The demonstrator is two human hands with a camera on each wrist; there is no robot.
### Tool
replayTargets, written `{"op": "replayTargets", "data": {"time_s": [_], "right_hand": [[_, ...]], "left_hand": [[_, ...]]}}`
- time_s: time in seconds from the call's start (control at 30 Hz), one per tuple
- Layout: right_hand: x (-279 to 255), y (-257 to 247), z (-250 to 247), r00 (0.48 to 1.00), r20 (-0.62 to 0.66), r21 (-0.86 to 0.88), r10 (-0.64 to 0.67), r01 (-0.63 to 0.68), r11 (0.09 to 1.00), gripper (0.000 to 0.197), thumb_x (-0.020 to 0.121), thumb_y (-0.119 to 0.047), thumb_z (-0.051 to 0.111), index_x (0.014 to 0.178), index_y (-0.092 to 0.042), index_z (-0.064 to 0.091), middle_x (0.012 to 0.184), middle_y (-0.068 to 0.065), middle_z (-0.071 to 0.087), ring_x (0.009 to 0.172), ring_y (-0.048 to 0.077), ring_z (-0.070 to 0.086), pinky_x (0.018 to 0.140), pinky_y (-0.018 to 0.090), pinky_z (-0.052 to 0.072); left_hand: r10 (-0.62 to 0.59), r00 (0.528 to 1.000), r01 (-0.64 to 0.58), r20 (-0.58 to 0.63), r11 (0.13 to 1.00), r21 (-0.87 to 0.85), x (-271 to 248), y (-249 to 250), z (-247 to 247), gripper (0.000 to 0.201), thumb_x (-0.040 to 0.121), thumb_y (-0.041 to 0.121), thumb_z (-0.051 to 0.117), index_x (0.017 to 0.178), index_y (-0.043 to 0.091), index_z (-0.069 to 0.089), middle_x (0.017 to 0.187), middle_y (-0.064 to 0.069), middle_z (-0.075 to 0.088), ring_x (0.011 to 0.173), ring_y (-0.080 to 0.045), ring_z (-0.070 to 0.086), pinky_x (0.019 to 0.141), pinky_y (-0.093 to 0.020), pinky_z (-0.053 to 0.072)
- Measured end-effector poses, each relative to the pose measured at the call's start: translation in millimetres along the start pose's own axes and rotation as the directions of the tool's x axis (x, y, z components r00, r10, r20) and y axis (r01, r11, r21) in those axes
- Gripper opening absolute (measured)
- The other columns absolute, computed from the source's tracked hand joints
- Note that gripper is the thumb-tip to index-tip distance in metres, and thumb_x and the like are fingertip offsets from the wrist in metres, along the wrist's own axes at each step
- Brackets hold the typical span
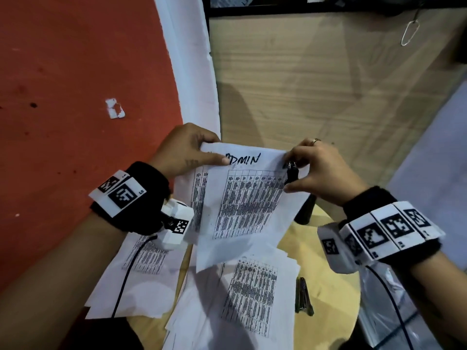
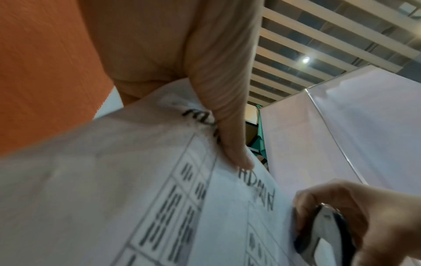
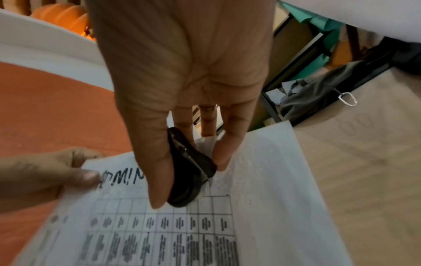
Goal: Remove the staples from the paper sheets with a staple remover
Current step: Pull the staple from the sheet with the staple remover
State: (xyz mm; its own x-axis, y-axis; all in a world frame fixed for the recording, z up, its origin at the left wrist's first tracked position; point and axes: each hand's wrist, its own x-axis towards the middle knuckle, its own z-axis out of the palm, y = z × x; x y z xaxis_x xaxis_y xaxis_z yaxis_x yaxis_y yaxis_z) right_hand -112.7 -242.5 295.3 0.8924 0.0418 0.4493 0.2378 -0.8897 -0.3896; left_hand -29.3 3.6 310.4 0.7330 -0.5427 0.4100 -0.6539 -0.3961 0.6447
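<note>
The left hand is pinching the top left corner of a stapled set of paper sheets, thumb lying over the front just beside the handwritten word "ADMIN", fingers behind. The sheets are being held up in the air above a round wooden stool, printed tables facing the person, with the lower pages fanning apart.

The right hand is gripping a black staple remover between thumb and fingers, and the tool is pressing against the top right corner of the held sheets. In the right wrist view its tip is touching the paper just above the printed grid; whether a staple is caught in it cannot be told.

More loose printed sheets are lying on the stool below the held set, and a dark metal tool is resting on the stool just right of them. A torn paper scrap is lying on the orange floor, well away from the stool.
</note>
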Motion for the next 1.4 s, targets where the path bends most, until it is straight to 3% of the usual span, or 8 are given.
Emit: {"op": "replayTargets", "data": {"time_s": [0.2, 0.33, 0.47, 0.67, 0.8, 0.93, 1.2, 1.4], "right_hand": [[-3, -5, -9, 1.0, 0.005, 0.033, -0.002, 0.002, 0.999, 0.046, 0.048, -0.017, 0.091, 0.091, -0.015, 0.071, 0.09, 0.007, 0.063, 0.082, 0.022, 0.06, 0.077, 0.033, 0.048], [-5, -13, -11, 1.0, 0.008, 0.013, -0.012, 0.012, 1.0, 0.049, 0.05, -0.02, 0.09, 0.095, -0.015, 0.071, 0.092, 0.005, 0.065, 0.083, 0.019, 0.062, 0.076, 0.029, 0.046], [-7, -19, -16, 1.0, -0.001, 0.005, -0.003, 0.003, 1.0, 0.047, 0.052, -0.021, 0.089, 0.096, -0.015, 0.071, 0.092, 0.005, 0.066, 0.084, 0.019, 0.063, 0.078, 0.03, 0.046], [-7, -31, -15, 1.0, -0.03, 0.022, 0.0, 0.001, 1.0, 0.048, 0.052, -0.023, 0.089, 0.095, -0.011, 0.071, 0.09, 0.006, 0.065, 0.081, 0.019, 0.064, 0.072, 0.028, 0.047], [-8, -38, -14, 0.999, -0.048, 0.005, -0.007, 0.008, 1.0, 0.044, 0.052, -0.024, 0.088, 0.09, -0.01, 0.071, 0.088, 0.008, 0.065, 0.081, 0.023, 0.063, 0.075, 0.034, 0.05], [-11, -37, -16, 0.999, -0.047, -0.015, 0.004, -0.004, 1.0, 0.045, 0.053, -0.027, 0.088, 0.091, -0.011, 0.071, 0.089, 0.008, 0.064, 0.082, 0.024, 0.062, 0.076, 0.038, 0.05], [-22, -32, -14, 0.999, -0.053, 0.014, 0.01, -0.009, 1.0, 0.043, 0.053, -0.026, 0.089, 0.09, -0.012, 0.072, 0.089, 0.005, 0.064, 0.085, 0.022, 0.062, 0.081, 0.038, 0.048], [-38, -34, 5, 0.885, -0.383, 0.182, -0.266, 0.355, 0.917, 0.038, 0.07, -0.015, 0.077, 0.105, -0.005, 0.067, 0.115, 0.007, 0.056, 0.106, 0.016, 0.057, 0.077, 0.035, 0.056]], "left_hand": [[-0.022, 0.998, 0.018, -0.062, 0.998, -0.06, -6, 0, -7, 0.012, 0.069, 0.016, 0.08, 0.069, 0.011, 0.07, 0.064, -0.007, 0.068, 0.052, 0.001, 0.056, 0.051, -0.014, 0.043], [0.003, 0.995, -0.004, -0.099, 1.0, -0.005, -7, 0, -3, 0.031, 0.054, 0.036, 0.087, 0.062, 0.016, 0.065, 0.062, -0.014, 0.064, 0.053, -0.01, 0.051, 0.05, -0.021, 0.036], [-0.014, 1.0, 0.015, -0.01, 0.996, 0.091, -3, 0, -7, 0.044, 0.055, 0.056, 0.074, 0.078, 0.018, 0.072, 0.078, -0.006, 0.073, 0.072, -0.021, 0.068, 0.069, -0.035, 0.055], [0.022, 0.998, -0.044, 0.067, 0.937, 0.346, -2, 29, 2, 0.057, 0.048, 0.077, 0.063, 0.083, 0.032, 0.069, 0.076, 0.017, 0.069, 0.08, -0.007, 0.065, 0.077, -0.034, 0.052], [0.036, 0.991, -0.089, 0.131, 0.901, 0.425, 3, 37, 15, 0.038, 0.07, 0.051, 0.074, 0.051, 0.031, 0.047, 0.048, 0.01, 0.046, 0.054, -0.012, 0.043, 0.063, -0.034, 0.044], [0.053, 0.99, -0.096, 0.128, 0.929, 0.356, 2, 34, 18, 0.034, 0.076, 0.05, 0.066, 0.059, 0.022, 0.056, 0.051, 0.004, 0.048, 0.051, -0.011, 0.042, 0.057, -0.029, 0.031], [0.065, 0.994, -0.08, 0.084, 0.979, 0.188, -1, 33, 17, 0.024, 0.072, 0.042, 0.067, 0.073, 0.018, 0.07, 0.063, 0.001, 0.066, 0.06, -0.01, 0.059, 0.061, -0.029, 0.044], [0.096, 0.988, -0.109, 0.119, 0.988, 0.109, -2, 36, 15, 0.021, 0.077, 0.031, 0.074, 0.077, 0.01, 0.073, 0.067, -0.006, 0.068, 0.06, -0.002, 0.053, 0.057, -0.025, 0.038]]}}
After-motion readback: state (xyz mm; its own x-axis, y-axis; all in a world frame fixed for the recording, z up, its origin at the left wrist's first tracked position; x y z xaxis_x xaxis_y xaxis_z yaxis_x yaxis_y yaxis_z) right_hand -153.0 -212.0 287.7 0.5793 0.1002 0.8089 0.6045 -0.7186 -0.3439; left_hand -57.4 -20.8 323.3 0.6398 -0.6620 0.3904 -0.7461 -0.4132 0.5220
